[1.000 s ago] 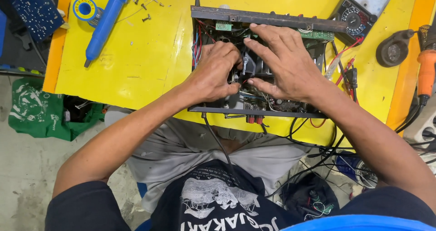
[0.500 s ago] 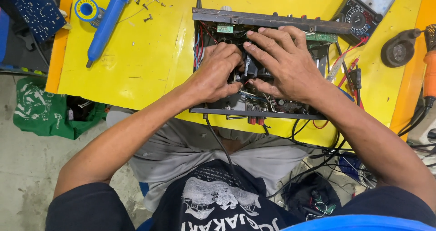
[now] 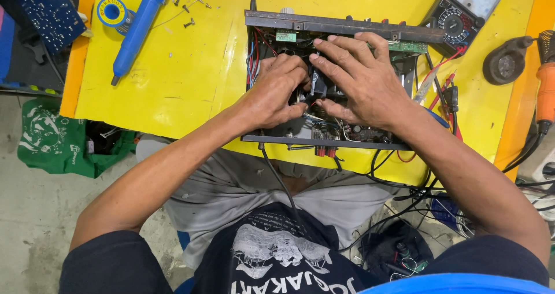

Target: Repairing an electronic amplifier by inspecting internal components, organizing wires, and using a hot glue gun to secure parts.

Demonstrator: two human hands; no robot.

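Open-topped black metal electronics chassis (image 3: 341,25) with circuit boards and bundled wires inside lies on the yellow table (image 3: 173,80), and both hands are down in it. The left hand (image 3: 272,94) has its fingers (image 3: 289,68) curled tight and narrow over a dark upright component near the middle of the chassis; whether they actually pinch it I cannot tell, since the fingertips are buried among the parts. The right hand (image 3: 361,80) is spread wider, its fingers fanned across the same block toward the rear panel, the thumb tucked low just beside the left fingers.

Compared with a second ago, little has shifted — the left fingers have closed in slightly toward the right ones, and the right fingers lie a bit flatter and further along the top of the component. Both hands remain on the same spot, so the work looks like a slow press or seating effort on that part rather than a reach for anything new.

Well beyond the left fingers, a blue plastic desoldering pump (image 3: 139,25) and a blue-and-yellow solder reel (image 3: 111,12) lie untouched, with small loose screws (image 3: 188,22) near them. Past the right fingertips sits a black analogue multimeter (image 3: 465,10) — its red and black leads (image 3: 448,94) trail just beside the right wrist.
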